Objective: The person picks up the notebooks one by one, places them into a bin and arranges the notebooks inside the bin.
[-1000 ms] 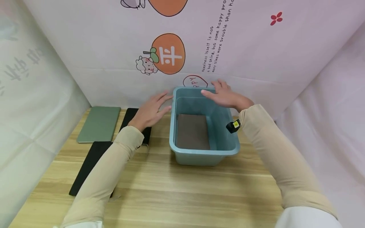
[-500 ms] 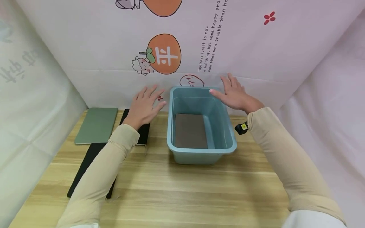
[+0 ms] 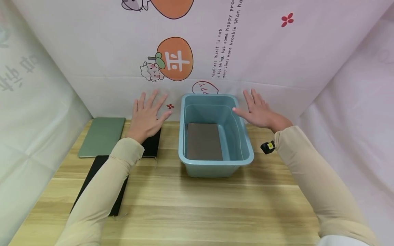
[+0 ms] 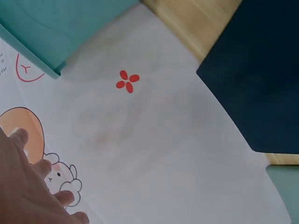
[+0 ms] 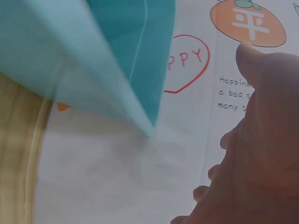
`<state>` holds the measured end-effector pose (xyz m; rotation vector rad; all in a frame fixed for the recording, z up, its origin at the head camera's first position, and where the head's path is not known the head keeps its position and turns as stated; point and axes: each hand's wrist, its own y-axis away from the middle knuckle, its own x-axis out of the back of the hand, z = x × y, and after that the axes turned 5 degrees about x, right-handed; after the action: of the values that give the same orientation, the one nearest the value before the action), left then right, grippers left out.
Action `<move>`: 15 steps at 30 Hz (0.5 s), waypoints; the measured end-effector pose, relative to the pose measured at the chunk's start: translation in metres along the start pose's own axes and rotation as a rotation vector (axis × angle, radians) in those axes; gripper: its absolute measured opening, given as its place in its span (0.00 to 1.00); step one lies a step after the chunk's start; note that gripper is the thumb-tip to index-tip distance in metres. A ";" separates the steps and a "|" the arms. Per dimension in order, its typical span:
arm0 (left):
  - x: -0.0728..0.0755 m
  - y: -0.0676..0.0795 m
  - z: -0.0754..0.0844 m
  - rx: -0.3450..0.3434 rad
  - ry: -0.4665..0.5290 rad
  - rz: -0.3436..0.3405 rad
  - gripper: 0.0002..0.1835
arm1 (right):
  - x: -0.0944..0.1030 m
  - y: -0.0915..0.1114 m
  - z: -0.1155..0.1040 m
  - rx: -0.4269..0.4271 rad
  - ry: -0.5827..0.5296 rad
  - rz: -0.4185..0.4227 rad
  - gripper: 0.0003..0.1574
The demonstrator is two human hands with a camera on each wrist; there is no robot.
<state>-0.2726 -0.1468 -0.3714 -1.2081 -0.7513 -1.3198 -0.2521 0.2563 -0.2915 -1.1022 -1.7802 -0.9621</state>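
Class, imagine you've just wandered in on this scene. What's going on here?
Someone's left hand and right hand are spread on either side of a blue bin on a wooden table, gripping nothing. The right wrist view shows the right hand apart from the bin. Inside the bin, a flat brown notebook lies on the bottom. Outside it, to the left, lie a green notebook and two black ones, both partly hidden from the head view.

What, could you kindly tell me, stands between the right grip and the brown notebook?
The right wall of the blue bin stands between the right grip and the brown notebook, which lies inside. Nothing visible covers the notebook from above.
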 end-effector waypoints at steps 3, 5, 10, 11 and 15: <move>0.000 0.003 -0.005 0.012 -0.004 0.006 0.40 | -0.006 0.003 0.006 0.008 0.004 -0.022 0.64; -0.001 0.006 -0.008 0.018 -0.001 0.011 0.40 | -0.010 0.005 0.010 0.011 0.002 -0.038 0.63; -0.004 0.011 -0.016 0.039 -0.013 0.019 0.40 | -0.019 0.009 0.018 0.037 -0.013 -0.063 0.61; -0.005 0.011 -0.018 0.044 -0.018 0.020 0.40 | -0.021 0.010 0.019 0.045 -0.014 -0.065 0.61; -0.007 0.014 -0.024 0.061 -0.014 0.021 0.40 | -0.028 0.012 0.022 0.072 -0.007 -0.070 0.60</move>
<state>-0.2651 -0.1689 -0.3878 -1.1747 -0.7816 -1.2639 -0.2384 0.2716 -0.3231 -1.0055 -1.8547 -0.9290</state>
